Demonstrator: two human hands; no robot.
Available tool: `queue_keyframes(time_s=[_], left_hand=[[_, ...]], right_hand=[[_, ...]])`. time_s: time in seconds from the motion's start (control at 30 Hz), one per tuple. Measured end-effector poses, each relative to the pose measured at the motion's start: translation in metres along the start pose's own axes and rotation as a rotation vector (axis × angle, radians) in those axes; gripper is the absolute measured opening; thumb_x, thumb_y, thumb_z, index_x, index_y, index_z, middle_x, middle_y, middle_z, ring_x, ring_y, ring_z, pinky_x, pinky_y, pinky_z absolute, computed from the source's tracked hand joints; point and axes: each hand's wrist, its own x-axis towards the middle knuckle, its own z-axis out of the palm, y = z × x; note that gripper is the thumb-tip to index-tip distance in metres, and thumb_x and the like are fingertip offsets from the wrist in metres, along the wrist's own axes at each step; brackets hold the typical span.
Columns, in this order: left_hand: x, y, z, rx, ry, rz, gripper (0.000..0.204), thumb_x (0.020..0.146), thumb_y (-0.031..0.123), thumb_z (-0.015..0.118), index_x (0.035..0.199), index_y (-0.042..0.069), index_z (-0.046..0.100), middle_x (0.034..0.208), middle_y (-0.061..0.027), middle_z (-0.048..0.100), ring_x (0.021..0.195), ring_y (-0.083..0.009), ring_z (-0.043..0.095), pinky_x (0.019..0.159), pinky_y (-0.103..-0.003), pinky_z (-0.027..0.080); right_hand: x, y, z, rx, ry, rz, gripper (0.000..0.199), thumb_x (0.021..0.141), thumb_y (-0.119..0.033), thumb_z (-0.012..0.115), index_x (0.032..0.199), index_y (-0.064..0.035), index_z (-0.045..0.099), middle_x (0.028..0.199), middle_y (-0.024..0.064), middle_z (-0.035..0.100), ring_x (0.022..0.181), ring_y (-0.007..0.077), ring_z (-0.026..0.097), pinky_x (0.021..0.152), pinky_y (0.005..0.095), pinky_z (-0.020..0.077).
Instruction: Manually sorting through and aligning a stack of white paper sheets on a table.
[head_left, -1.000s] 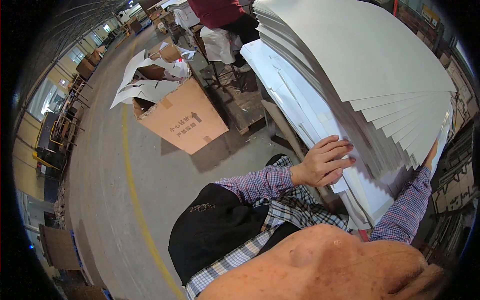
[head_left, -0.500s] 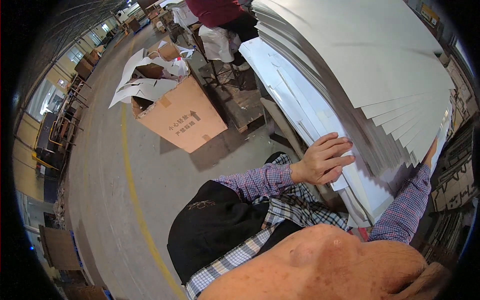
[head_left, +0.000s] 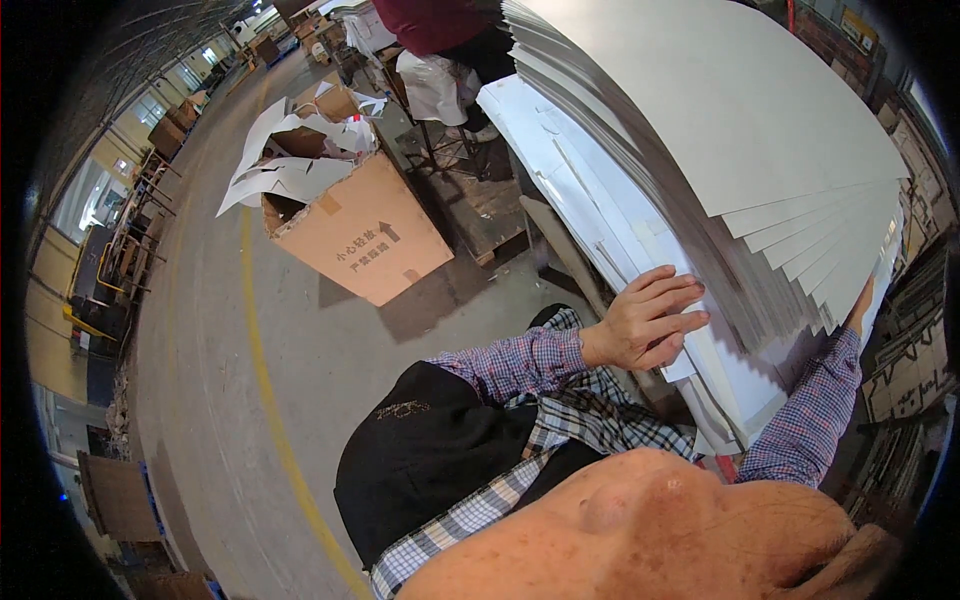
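A tall stack of large grey-white sheets (head_left: pixel 760 110) stands in front of me, its near corners fanned out in steps. It sits on a white-covered work surface (head_left: pixel 600 205) whose left part shows beside the stack. My left hand (head_left: pixel 650 318) lies on the edge of that surface, next to the stack's left side, fingers stretched out and holding nothing. My right hand (head_left: pixel 862 308) is at the stack's near right corner. Only a small part of it shows past the sleeve, and its fingers are hidden behind the sheets.
A large open cardboard box (head_left: pixel 365 230) full of torn white sheet scraps (head_left: pixel 290 180) stands on the floor to the left. Beyond it, a person in a dark red top (head_left: pixel 430 25) sits by another bench. A yellow line (head_left: pixel 265 370) runs along the floor. Racks line the far left wall.
The top sheet, bent and shaded toward its far right end before, now looks smooth and flat there. Both my hands have stayed in place.
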Motion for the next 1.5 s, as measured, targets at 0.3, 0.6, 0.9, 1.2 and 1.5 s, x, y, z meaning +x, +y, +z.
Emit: queue_keyframes(time_s=[0.3,0.6,0.9,1.2,1.5], left_hand=[[0.000,0.001,-0.003,0.010,0.010,0.002,0.037,0.092,0.019,0.052,0.121,0.009,0.073,0.132,-0.0189,0.065,0.130,-0.0353,0.058,0.117,-0.054,0.038],[0.001,0.001,-0.001,0.004,0.017,0.003,0.037,0.091,0.019,0.054,0.121,0.009,0.073,0.131,-0.0189,0.066,0.130,-0.0352,0.058,0.117,-0.053,0.038],[0.000,0.001,-0.001,-0.011,0.004,-0.017,0.038,0.094,0.021,0.052,0.124,0.011,0.074,0.134,-0.0177,0.067,0.134,-0.0343,0.057,0.118,-0.052,0.035],[-0.002,0.000,-0.003,0.008,0.026,0.007,0.039,0.090,0.017,0.056,0.124,0.009,0.072,0.133,-0.0199,0.066,0.132,-0.0364,0.057,0.117,-0.053,0.038],[0.000,0.001,-0.003,-0.002,0.020,0.003,0.039,0.090,0.017,0.056,0.125,0.009,0.072,0.133,-0.0197,0.065,0.131,-0.0363,0.058,0.117,-0.053,0.038]], right_hand=[[-0.025,-0.021,0.009,-0.042,0.029,0.044,0.047,0.107,-0.036,0.040,0.127,-0.0010,0.065,0.112,0.0112,0.072,0.094,0.0225,0.070,0.080,0.0342,0.0568],[0.020,0.019,-0.005,0.083,-0.025,0.019,0.047,0.107,-0.036,0.041,0.126,-0.0013,0.066,0.109,0.0115,0.073,0.093,0.0230,0.070,0.079,0.0348,0.0566],[0.051,0.063,-0.021,0.246,-0.088,-0.019,0.046,0.106,-0.036,0.041,0.124,-0.0018,0.067,0.106,0.0120,0.073,0.090,0.0236,0.071,0.079,0.0356,0.0564],[0.043,0.064,-0.008,0.263,-0.059,0.007,0.049,0.107,-0.040,0.041,0.128,-0.0021,0.065,0.111,0.0108,0.071,0.097,0.0236,0.068,0.083,0.0360,0.0549],[0.044,0.064,-0.010,0.405,-0.082,0.028,0.056,0.108,-0.044,0.038,0.134,-0.0006,0.061,0.119,0.0123,0.069,0.104,0.0238,0.066,0.089,0.0359,0.0530]])
